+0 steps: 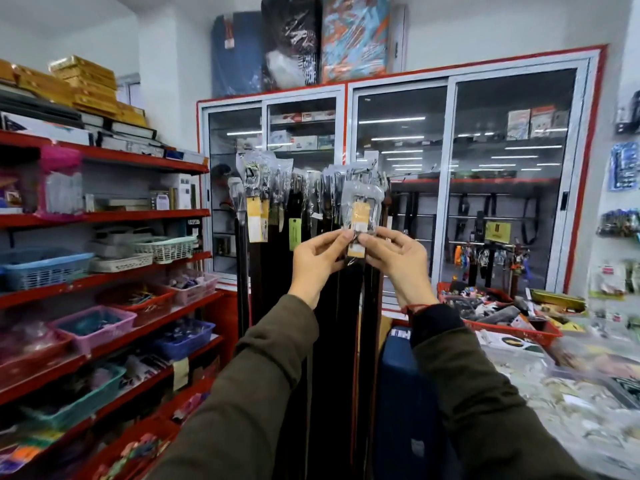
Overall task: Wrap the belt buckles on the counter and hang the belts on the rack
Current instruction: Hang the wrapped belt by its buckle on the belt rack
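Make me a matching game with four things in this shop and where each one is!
Things:
1. wrapped buckle
2. gold boxes
3. red basket
4. rolled mats

Places:
A. on top of the glass cabinet
B. top left shelf
C. on the counter at right
D. above the left hand and right hand

Pairs: 1-D, 2-B, 3-C, 4-A

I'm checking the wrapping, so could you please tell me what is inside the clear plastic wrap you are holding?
Inside the plastic wrap a metal buckle and a yellow tag show. The left hand and right hand cover its lower end.
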`<state>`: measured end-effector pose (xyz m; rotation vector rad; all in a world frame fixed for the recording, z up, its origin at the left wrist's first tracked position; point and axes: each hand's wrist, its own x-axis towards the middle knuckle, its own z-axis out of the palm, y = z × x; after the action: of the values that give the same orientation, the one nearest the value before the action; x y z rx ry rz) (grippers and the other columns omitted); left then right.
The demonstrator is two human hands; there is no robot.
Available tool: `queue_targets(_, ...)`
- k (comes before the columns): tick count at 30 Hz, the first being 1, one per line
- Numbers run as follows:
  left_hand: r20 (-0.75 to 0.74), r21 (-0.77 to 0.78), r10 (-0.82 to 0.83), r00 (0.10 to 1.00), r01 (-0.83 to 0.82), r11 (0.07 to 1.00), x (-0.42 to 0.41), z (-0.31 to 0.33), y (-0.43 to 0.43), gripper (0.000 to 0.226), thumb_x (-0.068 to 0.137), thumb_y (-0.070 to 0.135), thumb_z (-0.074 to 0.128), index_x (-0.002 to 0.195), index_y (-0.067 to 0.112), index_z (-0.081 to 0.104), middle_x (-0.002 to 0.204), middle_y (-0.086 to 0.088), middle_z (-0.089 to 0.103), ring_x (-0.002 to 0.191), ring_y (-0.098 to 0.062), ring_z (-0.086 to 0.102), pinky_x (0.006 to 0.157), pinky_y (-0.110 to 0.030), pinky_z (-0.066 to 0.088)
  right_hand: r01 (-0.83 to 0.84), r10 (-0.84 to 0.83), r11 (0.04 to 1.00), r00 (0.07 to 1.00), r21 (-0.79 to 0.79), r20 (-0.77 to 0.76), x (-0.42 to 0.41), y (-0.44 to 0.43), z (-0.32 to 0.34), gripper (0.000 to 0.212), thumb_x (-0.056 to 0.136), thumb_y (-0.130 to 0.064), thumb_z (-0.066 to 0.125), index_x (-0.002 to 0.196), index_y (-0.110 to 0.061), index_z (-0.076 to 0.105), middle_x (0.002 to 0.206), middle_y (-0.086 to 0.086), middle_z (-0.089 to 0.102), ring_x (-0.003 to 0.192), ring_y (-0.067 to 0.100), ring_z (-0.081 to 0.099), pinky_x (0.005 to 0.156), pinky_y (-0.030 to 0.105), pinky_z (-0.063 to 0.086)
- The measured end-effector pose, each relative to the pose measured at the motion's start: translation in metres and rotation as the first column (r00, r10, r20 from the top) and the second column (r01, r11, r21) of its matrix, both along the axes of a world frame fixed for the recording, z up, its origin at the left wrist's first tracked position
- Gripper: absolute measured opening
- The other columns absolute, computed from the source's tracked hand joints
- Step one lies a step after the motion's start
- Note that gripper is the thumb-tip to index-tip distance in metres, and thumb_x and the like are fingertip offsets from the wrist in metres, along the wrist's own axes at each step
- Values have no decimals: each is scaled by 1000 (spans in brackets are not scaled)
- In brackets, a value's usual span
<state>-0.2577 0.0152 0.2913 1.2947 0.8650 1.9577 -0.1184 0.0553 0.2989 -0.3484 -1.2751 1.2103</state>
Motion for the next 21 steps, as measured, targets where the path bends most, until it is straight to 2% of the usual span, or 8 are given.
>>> queue_targets(2,11,21,-5,1000,5,1000,7,22,5,19,92,14,73,109,6,76,92,-4,79,84,-12,73,71,-22,63,25,-25,1000,999,1,-33,-1,5,18,32,85,-8,79,115,-2,68,97,10,78,79,9,76,69,20,61)
queue_targets(5,53,28,-14,998,13,1000,18,47,15,28,92,12,74,116,-2,73,101,-14,76,80,-13,73,68,-19,62,39,-42,999,994,-23,-103,2,17,40,24,85,-9,80,108,-5,72,103,16,78,86,19,75,75,25,62)
queue_targets(8,70,25,-6,998,5,1000,26,66,27,32,90,15,76,117,-1,73,109,-16,76,88,-16,72,69,-18,62,68,-70,998,987,-14,-143,4,30,56,35,84,-9,81,116,2,71,109,20,77,92,23,75,76,27,63)
queue_targets(13,74,7,8,997,-9,1000,29,82,45,31,90,17,77,116,1,74,99,-13,76,84,-15,72,69,-16,62,112,-114,993,986,-22,-123,5,49,71,44,85,-11,80,124,5,67,118,24,74,111,31,73,92,37,60)
queue_targets(15,83,-13,13,996,-12,1000,30,82,52,30,89,16,78,115,1,75,93,-10,77,77,-11,72,63,-14,60,105,-107,994,989,-28,-103,6,56,70,43,86,-11,79,124,5,67,118,24,74,115,34,71,96,39,59)
queue_targets(19,125,-44,-11,992,17,999,26,72,63,25,89,15,77,110,1,75,90,-9,77,73,-11,73,62,-15,60,94,-96,995,994,-32,-49,4,66,62,43,88,-12,77,126,4,67,119,23,74,112,31,73,82,25,62)
queue_targets(21,128,-55,-6,992,13,998,22,66,67,23,89,16,77,108,3,76,95,-11,78,77,-13,75,68,-18,62,96,-96,995,995,-27,-33,-1,68,58,41,88,-11,77,125,4,67,120,23,73,99,25,75,72,19,61)
